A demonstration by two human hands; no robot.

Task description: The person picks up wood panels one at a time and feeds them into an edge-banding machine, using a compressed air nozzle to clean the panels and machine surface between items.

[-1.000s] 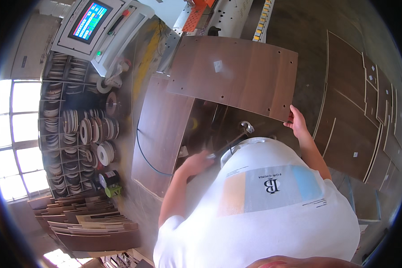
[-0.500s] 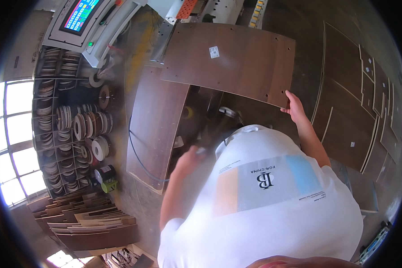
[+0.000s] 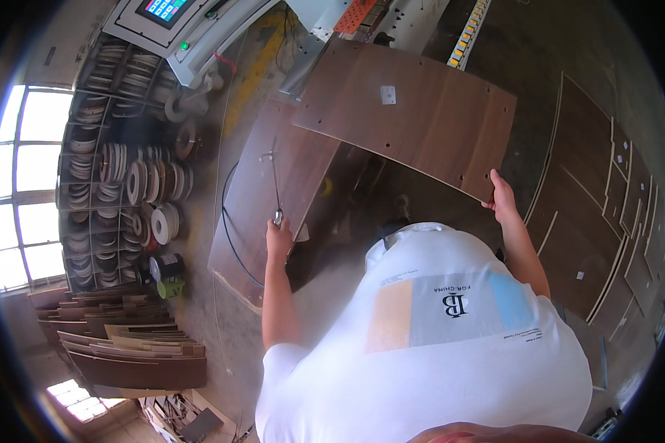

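Note:
My left hand (image 3: 278, 240) is wrapped round an air blow gun (image 3: 278, 215), a small silver tool with a long thin nozzle. It is held over a brown panel (image 3: 270, 184) lying at the left. A dark hose (image 3: 227, 221) curves across that panel toward my left forearm. My right hand (image 3: 501, 196) grips the near right corner of a large brown board (image 3: 421, 111). This board has small drilled holes and a white label (image 3: 388, 94). Its far left end overlaps the other panel and lies by the machine.
A machine with a lit control screen (image 3: 164, 9) stands at the far left. Edge-banding rolls (image 3: 137, 181) fill a rack below it. Offcuts (image 3: 133, 362) lean at the lower left. Stacked brown panels (image 3: 580, 199) lie on the right. A roller rail (image 3: 469, 33) runs at the back.
My left hand has moved left and up, bringing the air blow gun over the left panel. My right hand keeps its grip on the board. The whole view has shifted and turned slightly.

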